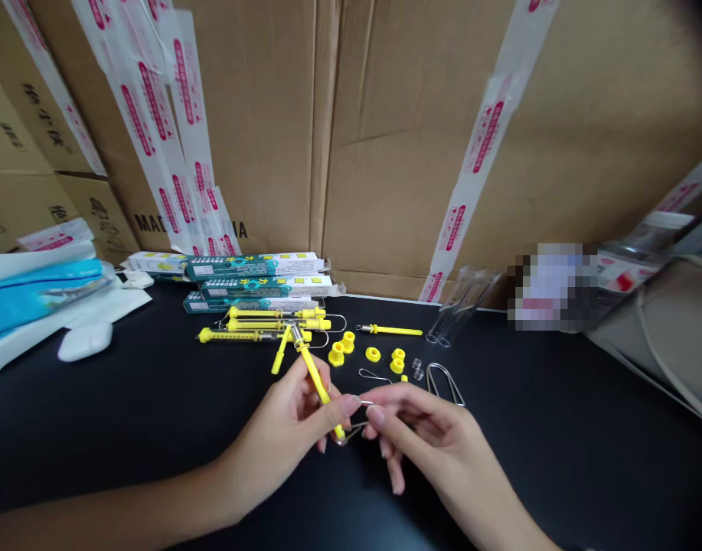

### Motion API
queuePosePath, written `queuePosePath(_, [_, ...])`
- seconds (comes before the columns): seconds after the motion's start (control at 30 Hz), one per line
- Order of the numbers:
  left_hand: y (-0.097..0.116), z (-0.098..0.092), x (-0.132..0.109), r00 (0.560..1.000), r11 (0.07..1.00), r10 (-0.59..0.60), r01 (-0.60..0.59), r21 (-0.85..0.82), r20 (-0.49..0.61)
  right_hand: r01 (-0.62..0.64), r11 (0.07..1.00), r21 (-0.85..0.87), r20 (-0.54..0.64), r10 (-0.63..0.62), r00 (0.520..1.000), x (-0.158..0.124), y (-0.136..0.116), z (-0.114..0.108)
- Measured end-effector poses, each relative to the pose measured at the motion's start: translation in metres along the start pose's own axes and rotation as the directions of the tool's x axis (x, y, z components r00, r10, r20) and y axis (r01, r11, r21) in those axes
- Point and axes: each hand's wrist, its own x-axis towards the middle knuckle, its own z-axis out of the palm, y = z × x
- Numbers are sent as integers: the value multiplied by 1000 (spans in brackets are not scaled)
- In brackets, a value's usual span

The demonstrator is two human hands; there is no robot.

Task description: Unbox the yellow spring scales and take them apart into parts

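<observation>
My left hand is closed round a thin yellow rod with a metal tip at its far end, held slanted over the black table. My right hand pinches a bent metal wire hook at the rod's near end, its thumb and forefinger meeting the left thumb. Just beyond the hands lie several yellow rods, yellow caps, a small spring and a wire loop.
Teal and white boxes are stacked behind the parts. A white mouse-shaped object and blue packaging lie at the left. Clear tubes lean at the back. Taped cardboard cartons wall the rear; a cable runs on the right.
</observation>
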Motion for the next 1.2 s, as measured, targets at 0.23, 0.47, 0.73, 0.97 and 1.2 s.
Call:
queuePosePath(0.23, [8, -2, -6, 995, 975, 24, -45, 216, 99, -200, 962, 187, 270, 145, 952, -4, 14, 12])
queuePosePath(0.47, [15, -4, -13, 971, 952, 8, -81, 296, 239, -109, 985, 130, 185, 84, 979, -4, 16, 14])
queuePosePath(0.73, [10, -3, -15, 995, 897, 5, -47, 439, 97, -92, 992, 83, 141, 80, 987, -7, 15, 26])
queuePosePath(0.97, [3, -1, -10, 993, 860, 66, -109, 498, 102, -90, 995, 53, 128, 82, 988, -9, 17, 25])
queuePosePath(1.2, [8, 4, -11, 990, 875, 104, -135, 465, 92, -84, 996, 14, 120, 82, 989, -9, 19, 26])
